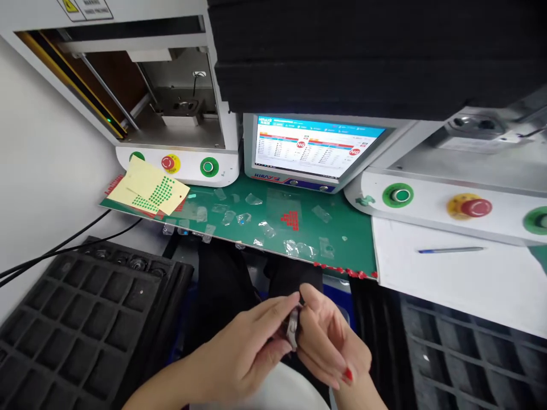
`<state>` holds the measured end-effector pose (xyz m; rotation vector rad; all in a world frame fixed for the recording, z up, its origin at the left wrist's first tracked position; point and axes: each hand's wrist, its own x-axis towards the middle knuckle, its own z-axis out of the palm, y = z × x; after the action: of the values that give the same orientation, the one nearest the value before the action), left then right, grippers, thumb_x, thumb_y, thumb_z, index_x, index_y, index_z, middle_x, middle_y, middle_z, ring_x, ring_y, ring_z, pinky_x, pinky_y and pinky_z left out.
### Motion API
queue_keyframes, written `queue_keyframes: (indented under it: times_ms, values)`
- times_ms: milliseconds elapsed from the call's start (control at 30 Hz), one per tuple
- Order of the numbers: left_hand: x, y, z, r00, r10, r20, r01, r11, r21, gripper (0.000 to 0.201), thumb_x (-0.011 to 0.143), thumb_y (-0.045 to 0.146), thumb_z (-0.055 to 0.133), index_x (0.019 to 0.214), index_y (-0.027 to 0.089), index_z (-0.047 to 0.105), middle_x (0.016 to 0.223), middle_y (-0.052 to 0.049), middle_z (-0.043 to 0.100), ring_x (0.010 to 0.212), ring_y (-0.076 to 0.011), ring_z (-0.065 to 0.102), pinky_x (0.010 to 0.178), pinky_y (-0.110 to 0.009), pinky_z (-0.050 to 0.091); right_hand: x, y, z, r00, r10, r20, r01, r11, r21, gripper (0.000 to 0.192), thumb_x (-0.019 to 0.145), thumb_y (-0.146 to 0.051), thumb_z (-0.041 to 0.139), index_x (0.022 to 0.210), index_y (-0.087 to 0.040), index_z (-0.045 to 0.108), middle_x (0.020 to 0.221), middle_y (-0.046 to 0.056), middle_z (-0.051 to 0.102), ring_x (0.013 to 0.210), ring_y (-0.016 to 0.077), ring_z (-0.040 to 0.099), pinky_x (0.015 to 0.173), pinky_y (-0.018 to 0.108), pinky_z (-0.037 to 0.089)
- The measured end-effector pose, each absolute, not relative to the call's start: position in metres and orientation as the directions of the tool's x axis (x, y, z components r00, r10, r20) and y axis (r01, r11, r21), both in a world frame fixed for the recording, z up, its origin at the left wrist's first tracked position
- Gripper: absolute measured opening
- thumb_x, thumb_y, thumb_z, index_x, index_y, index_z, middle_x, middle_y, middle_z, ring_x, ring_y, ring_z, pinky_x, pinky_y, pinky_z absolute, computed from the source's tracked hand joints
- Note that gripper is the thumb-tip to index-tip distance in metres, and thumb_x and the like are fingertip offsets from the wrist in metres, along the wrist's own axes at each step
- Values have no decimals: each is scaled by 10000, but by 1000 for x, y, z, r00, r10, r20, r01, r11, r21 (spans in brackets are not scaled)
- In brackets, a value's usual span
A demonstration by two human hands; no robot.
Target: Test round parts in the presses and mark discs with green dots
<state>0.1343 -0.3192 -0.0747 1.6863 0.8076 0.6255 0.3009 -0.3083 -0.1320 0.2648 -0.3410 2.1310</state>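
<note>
A: How far along is it?

B: Mid-work, I'd judge. The left hand [245, 350] and right hand [327, 344] both pinch a small grey part [293, 330] between them, low before the tabletop [350, 233].

A: Textures?

B: Glossy clear film scraps [265, 228] beyond the hands; a matte black compartmented tray [81, 319] to their left, mostly empty.

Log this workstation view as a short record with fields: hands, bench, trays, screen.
hands: left hand and right hand together pinch a small grey metal part
bench: green mat strewn with clear film scraps, yellow sheets of green dot stickers
trays: black compartment tray at left
screen: lit monitor with red NG marks
other: blue pen on white surface
</note>
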Motion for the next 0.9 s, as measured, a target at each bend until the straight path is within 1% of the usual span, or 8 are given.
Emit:
queue_keyframes:
  times_ms: [67,133,200,300,400,533,667,900]
  values:
    - [132,-323,-81,559,829,2,137,-94,986,610,969,167,513,1506,361,297,1402,-88,558,1114,-214,651,953,-338,557,304,-306,-124,-553,812,185,-831,-521,-195,430,741,-161,803,1073,-256,548,604,-120,518,280,-31,239,303,47,358]
    - [130,-328,-88,498,867,23,101,-85,991,635,958,180,550,1501,388,294,1390,-73,572,1071,-201,671,911,-309,577,310,-305,-117,-559,826,74,-806,-520,-284,397,765,-152,783,1066,-264,549,676,-96,558,311,-39,229,309,45,354]
    - [127,-332,-91,458,888,47,115,-111,987,647,956,186,561,1504,394,287,1435,-65,539,1123,-206,652,949,-309,560,314,-306,-109,-568,823,-9,-753,-525,-397,376,775,-151,772,1044,-270,539,716,-80,588,343,-31,297,329,52,373]
    - [122,-333,-90,441,895,75,168,-164,972,634,960,198,554,1512,365,291,1467,-71,512,1193,-223,620,989,-313,540,317,-311,-99,-539,830,-142,-655,-519,-549,370,779,-149,768,1018,-274,514,724,-75,598,402,-8,386,359,66,407]
    - [119,-331,-86,466,877,119,257,-262,930,632,961,200,546,1524,322,285,1471,-84,510,1300,-246,537,1053,-340,497,316,-315,-91,-463,856,-232,-594,-493,-636,341,799,-170,757,1011,-265,507,731,-68,590,460,11,435,389,78,434]
    - [118,-330,-83,536,827,169,319,-384,866,622,979,215,513,1542,264,253,1487,-95,489,1363,-217,466,1129,-331,410,314,-319,-85,-443,852,-278,-575,-509,-641,371,777,-197,785,1008,-254,501,726,-61,593,473,22,455,391,89,436]
    - [120,-329,-82,584,792,177,305,-416,857,608,1000,226,466,1552,246,211,1485,-117,480,1373,-218,448,1120,-354,419,317,-321,-83,-442,838,-319,-544,-533,-648,394,764,-205,797,1006,-258,491,708,-60,599,453,24,445,374,87,433]
    - [122,-325,-79,634,762,137,308,-411,858,602,1011,241,434,1556,272,180,1471,-123,482,1330,-231,488,1083,-381,452,321,-323,-83,-405,851,-333,-511,-513,-689,393,756,-181,798,947,-255,463,721,-61,611,460,24,446,370,83,439]
